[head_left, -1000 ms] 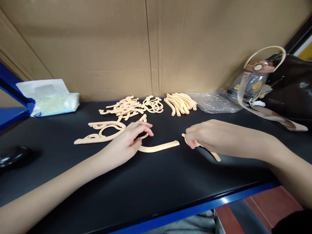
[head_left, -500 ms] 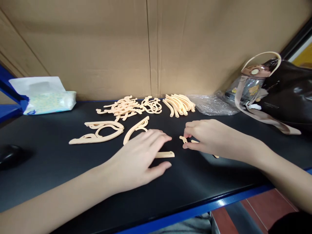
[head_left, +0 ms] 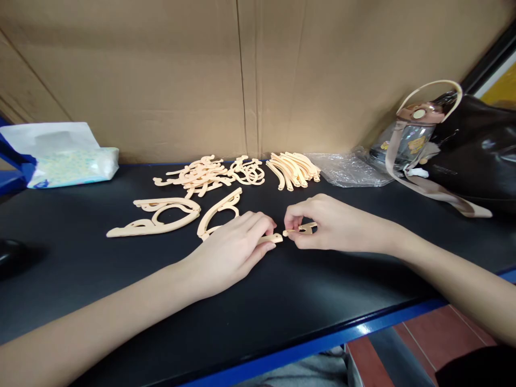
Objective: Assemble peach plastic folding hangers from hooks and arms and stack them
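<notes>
My left hand (head_left: 242,244) is closed around a cream plastic hanger arm (head_left: 276,238), whose holed end sticks out past the thumb. Facing it, my right hand (head_left: 316,223) pinches a small notched hanger piece (head_left: 308,228), its tip just short of that end. The two parts look close but apart. Left of my hands lies a folded hanger (head_left: 177,224) made of joined pieces. Another hanger (head_left: 220,207) stands partly covered by my left hand. Behind are a heap of hooked pieces (head_left: 201,174), some curved pieces (head_left: 248,172) and a bunch of long arms (head_left: 294,169).
A clear plastic bag (head_left: 350,169) lies right of the long arms. A strapped water bottle (head_left: 415,134) and a dark bag (head_left: 479,156) occupy the right end. On the left are a tissue pack (head_left: 74,164) and a black mouse (head_left: 14,255). Cardboard (head_left: 173,80) walls the back.
My left fingers have closed on the hanger arm and raised it toward the right hand. My right hand has picked up the small piece and moved left with it.
</notes>
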`<state>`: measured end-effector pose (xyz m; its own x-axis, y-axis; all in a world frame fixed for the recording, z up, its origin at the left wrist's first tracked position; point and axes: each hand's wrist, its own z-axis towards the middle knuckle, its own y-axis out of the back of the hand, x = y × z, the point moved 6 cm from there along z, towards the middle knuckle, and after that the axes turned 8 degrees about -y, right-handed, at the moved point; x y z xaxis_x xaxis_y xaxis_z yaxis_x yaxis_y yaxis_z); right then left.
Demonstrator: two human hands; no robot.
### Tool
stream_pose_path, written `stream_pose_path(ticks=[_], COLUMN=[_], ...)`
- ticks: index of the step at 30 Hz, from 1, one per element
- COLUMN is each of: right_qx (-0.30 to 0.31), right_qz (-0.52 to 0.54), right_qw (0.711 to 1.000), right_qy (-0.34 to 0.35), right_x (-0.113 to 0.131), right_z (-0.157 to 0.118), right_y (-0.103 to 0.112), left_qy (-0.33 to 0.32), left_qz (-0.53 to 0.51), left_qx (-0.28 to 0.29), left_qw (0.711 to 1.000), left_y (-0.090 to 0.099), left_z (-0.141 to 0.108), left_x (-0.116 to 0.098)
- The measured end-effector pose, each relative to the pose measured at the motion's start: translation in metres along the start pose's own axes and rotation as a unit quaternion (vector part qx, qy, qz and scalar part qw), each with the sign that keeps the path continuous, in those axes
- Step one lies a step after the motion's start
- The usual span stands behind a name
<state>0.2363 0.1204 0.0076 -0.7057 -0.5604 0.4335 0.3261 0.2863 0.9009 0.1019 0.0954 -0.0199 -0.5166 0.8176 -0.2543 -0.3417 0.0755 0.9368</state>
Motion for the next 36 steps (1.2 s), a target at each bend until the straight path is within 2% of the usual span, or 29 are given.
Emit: stream_pose_path(ticks=[3, 6, 11, 15, 23, 28, 31, 36], right_qx=[0.023, 0.069, 0.102, 0.122, 0.175, 0.217, 0.219, 0.199], right_qz=[0.113, 0.213, 0.267, 0.311, 0.336, 0.345, 0.326, 0.302], right_qw=[0.993, 0.973, 0.954, 0.938, 0.921, 0.907, 0.913, 0.927], right_qy=[-0.019, -0.056, -0.092, -0.092, -0.090, -0.106, -0.109, -0.103], right_x=[-0.006, -0.014, -0.022, -0.020, -0.022, -0.016, -0.013, -0.023], right_z=[0.004, 0.009, 0.011, 0.011, 0.009, 0.004, 0.002, 0.005], right_y=[-0.002, -0.007, -0.013, -0.016, -0.014, -0.018, -0.018, -0.010], left_qy=[0.002, 0.010, 0.021, 0.010, -0.007, 0.015, 0.023, 0.023], left_qz=[0.004, -0.015, -0.044, -0.037, -0.032, -0.051, -0.057, -0.055], left_qx=[-0.036, -0.047, -0.041, -0.033, -0.042, -0.053, -0.043, -0.014], left_qw=[0.999, 0.999, 0.998, 0.999, 0.999, 0.997, 0.997, 0.998], left_y=[0.004, 0.004, 0.001, 0.000, 0.000, 0.004, 0.004, 0.003], left_z=[0.000, -0.001, -0.003, -0.004, -0.002, -0.001, 0.000, 0.000], left_x=[0.000, 0.001, 0.003, 0.001, -0.003, 0.002, 0.004, 0.003])
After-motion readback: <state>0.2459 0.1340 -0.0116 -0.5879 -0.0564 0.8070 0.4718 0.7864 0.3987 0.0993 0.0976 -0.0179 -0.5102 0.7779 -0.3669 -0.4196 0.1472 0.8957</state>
